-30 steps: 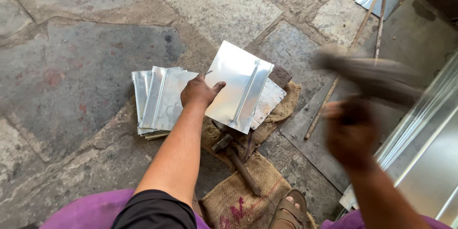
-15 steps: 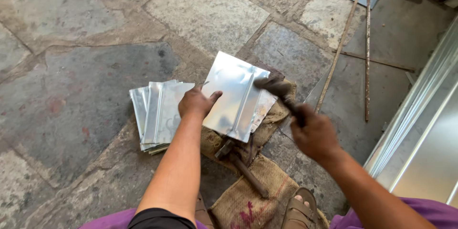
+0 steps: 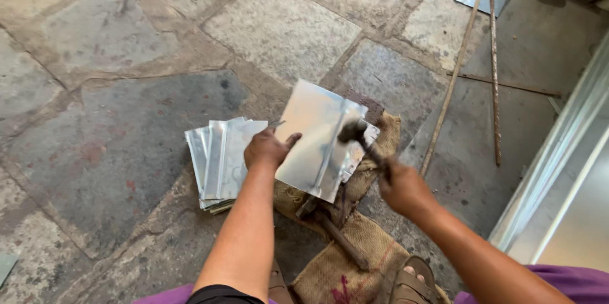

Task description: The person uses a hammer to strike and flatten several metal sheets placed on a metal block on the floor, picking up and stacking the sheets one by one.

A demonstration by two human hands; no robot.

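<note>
Left hand point(image 3: 266, 150) presses flat, fingers spread, on a shiny folded sheet-metal panel point(image 3: 317, 139) to steady it over burlap sacking point(image 3: 355, 272) on the stone floor point(image 3: 127, 88) — right hand point(image 3: 401, 188), at four o'clock, fingers wrapped round a dark-headed hammer point(image 3: 355, 134) meeting the panel's seam.

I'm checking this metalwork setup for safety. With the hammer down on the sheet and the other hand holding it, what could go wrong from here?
1. The left hand steadies the metal sheet close to where the hammer in the right hand lands; a glancing blow might hit its fingers.
2. The sheet's bare edge lies under that palm and could cut it if the sheet jumps.
3. The sandalled foot sits near the work, exposed to a slipping sheet.
</note>
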